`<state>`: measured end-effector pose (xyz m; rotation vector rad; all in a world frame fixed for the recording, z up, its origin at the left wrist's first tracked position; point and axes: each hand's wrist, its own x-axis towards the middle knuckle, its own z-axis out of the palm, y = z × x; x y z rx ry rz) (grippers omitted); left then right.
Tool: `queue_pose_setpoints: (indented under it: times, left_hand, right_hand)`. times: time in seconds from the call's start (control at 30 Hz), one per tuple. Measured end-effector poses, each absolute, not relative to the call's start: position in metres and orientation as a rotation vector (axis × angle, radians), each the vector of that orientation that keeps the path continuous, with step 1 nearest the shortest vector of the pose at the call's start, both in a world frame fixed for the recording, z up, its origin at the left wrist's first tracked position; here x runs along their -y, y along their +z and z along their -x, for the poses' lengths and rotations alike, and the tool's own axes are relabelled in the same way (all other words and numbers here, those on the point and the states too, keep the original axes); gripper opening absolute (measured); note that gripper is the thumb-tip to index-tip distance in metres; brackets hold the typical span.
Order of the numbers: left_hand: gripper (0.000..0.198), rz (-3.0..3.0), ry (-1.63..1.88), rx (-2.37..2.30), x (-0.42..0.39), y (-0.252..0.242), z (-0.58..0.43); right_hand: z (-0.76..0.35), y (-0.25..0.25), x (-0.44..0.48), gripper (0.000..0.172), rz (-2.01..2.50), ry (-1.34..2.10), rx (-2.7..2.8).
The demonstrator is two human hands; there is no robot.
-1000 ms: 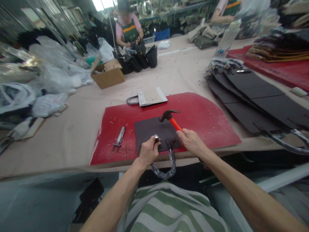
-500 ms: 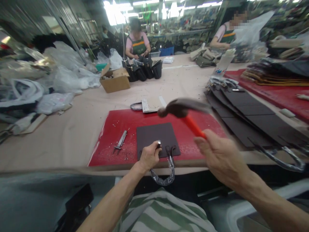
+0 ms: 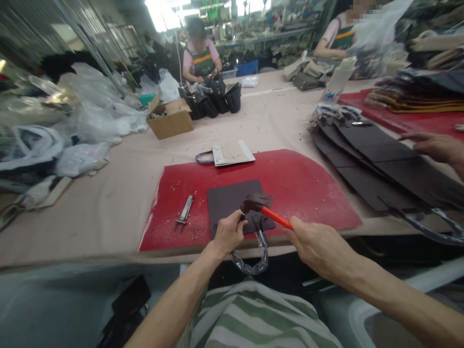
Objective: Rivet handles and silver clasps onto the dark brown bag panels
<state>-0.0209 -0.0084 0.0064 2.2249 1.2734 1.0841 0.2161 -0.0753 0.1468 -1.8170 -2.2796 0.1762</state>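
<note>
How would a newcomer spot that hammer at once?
Find the nearer red mat, then the dark panel on it. The hammer reaches over the panel from the right hand; its orange-red handle sets it apart from the silvery pronged tool.

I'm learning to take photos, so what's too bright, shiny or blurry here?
Head view: bright lights glare white at the top; head view: glints dot the plastic-wrapped handle; head view: clear plastic bags look soft towards the left edge, while the claw hammer looks fairly sharp.
</note>
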Motion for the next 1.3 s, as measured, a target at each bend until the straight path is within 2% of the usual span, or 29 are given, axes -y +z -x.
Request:
queue_pose_setpoints:
  times: [0.17,0.27,0.4,0.53,0.63,0.73,0.9,1.0,1.13,1.3]
  left_hand:
    - [0.011,-2.147,1.066,-1.243,0.007,0.006,0.023]
    - [0.018,-2.068,1.058,-1.194,0.006,0.005,0.026]
    - [0.011,-1.806,1.077,-1.184,0.002,0.008,0.025]
    - [0.023,-1.29,1.322,-1.274,-0.009,0.018,0.036]
    - [0.027,-1.303,1.322,-1.445,-0.016,0.031,0.059]
    - [0.021,-1.55,1.135,-1.753,-0.021,0.044,0.086]
    - [0.02,-1.885,0.208,-2.332,-0.027,0.056,0.105]
    - [0.024,-1.975,-0.103,-2.437,-0.028,0.056,0.101]
    - [0.024,-2.005,-0.164,-2.437,-0.031,0.054,0.102]
    - [0.023,-1.902,0.09,-2.473,-0.041,0.061,0.133]
  right_hand:
    - [-0.207,0.134,0.048,0.029,1.986,0.399,2.193]
    - [-0.189,0.107,0.022,0.031,2.011,0.546,2.092]
    - [-0.171,0.066,-0.001,0.027,2.102,0.622,2.068]
    - [-0.168,0.051,-0.004,0.03,2.15,0.652,2.046]
    - [-0.17,0.048,-0.003,0.03,2.174,0.663,2.03]
    - [-0.171,0.044,-0.004,0.031,2.196,0.645,2.008]
    - [-0.171,0.045,-0.007,0.033,2.218,0.662,2.025]
    - [-0.172,0.046,-0.009,0.035,2.246,0.673,2.04]
    - [-0.175,0.043,-0.014,0.038,2.262,0.703,2.068]
    - [-0.174,0.044,-0.017,0.037,2.285,0.739,2.078]
